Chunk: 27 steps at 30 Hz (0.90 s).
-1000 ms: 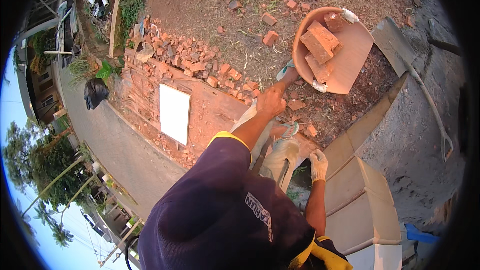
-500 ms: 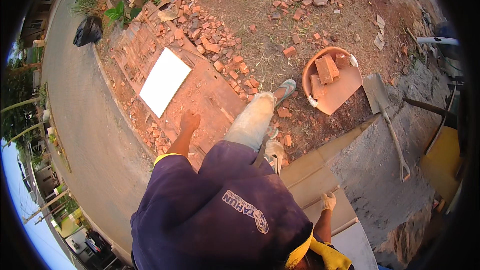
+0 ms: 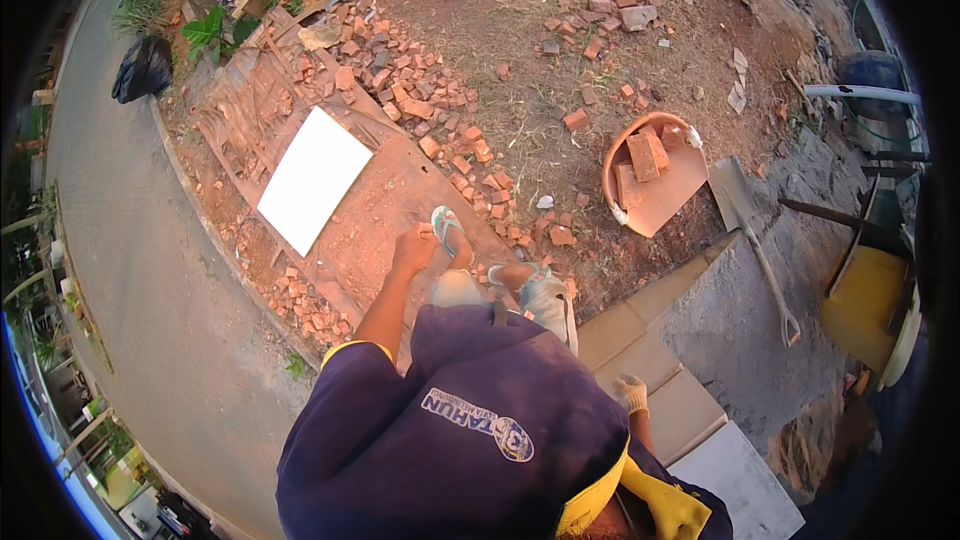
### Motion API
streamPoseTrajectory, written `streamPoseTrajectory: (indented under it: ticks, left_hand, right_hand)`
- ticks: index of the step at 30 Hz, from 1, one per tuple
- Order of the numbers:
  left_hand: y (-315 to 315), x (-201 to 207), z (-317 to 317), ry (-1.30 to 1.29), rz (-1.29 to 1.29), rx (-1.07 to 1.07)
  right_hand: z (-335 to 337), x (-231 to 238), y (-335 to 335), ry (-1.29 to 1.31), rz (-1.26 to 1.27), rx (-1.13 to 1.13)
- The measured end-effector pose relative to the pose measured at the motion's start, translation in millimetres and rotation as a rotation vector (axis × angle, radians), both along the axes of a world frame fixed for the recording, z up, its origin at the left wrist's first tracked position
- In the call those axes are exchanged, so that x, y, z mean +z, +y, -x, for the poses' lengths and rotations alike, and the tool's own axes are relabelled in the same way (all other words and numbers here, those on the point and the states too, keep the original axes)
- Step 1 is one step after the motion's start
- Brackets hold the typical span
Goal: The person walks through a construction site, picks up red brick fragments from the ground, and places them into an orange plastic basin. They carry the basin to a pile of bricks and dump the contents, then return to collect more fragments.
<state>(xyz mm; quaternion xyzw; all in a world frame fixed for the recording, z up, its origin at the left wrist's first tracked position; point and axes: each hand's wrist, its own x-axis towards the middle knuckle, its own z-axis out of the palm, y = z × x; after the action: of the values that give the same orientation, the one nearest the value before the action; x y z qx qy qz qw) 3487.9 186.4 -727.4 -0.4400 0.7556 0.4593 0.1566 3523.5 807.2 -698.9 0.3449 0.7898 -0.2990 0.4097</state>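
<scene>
My bare left hand (image 3: 415, 247) hangs over the reddish, dust-covered wooden sheet (image 3: 385, 202), beside my sandalled left foot (image 3: 451, 230). Its fingers are curled into a loose fist and nothing shows in them. A white square panel (image 3: 314, 181) lies on the same sheet, a little farther off and to the left. Down on the right, my right hand (image 3: 630, 392) wears a pale work glove. Its fingers are curled in, with no object visible in them. Below it run flat tan panels (image 3: 672, 402); whether the glove touches them I cannot tell.
Broken bricks (image 3: 405, 90) are heaped along the wooden sheet. An orange basin (image 3: 668, 202) holds several brick pieces at the right. Beyond it a shovel (image 3: 762, 250) lies by grey sand (image 3: 710, 340), near a yellow wheelbarrow-like tub (image 3: 865, 305). A paved road (image 3: 150, 270) runs along the left.
I have stepped forward: my left foot now shows on the wooden sheet. The left hand has swung forward and right; the gloved hand has shifted slightly left.
</scene>
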Motion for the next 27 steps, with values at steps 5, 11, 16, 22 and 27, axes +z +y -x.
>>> streamPoseTrajectory:
  ticks: [5,11,16,22,27]
  left_hand:
    - [-72.9,-20.4,-19.6,0.041,-0.008,0.148]
    - [-144.3,-51.4,-113.6,-0.243,0.095,0.365]
    - [-158.8,-86.7,-172.4,-0.209,0.078,0.300]
    - [-151.0,-108.8,-137.7,-0.185,-0.100,0.550]
    - [-175.6,-104.8,-60.1,-0.174,0.011,0.405]
  right_hand:
    - [96.0,40.9,-108.0,0.273,-0.016,0.380]
    - [196.8,86.9,-220.7,0.432,0.002,0.494]
    - [217.7,98.7,-279.2,0.393,0.021,0.582]
    - [209.6,103.6,-318.2,0.291,-0.028,0.722]
    - [185.5,92.3,-307.3,0.220,-0.081,0.529]
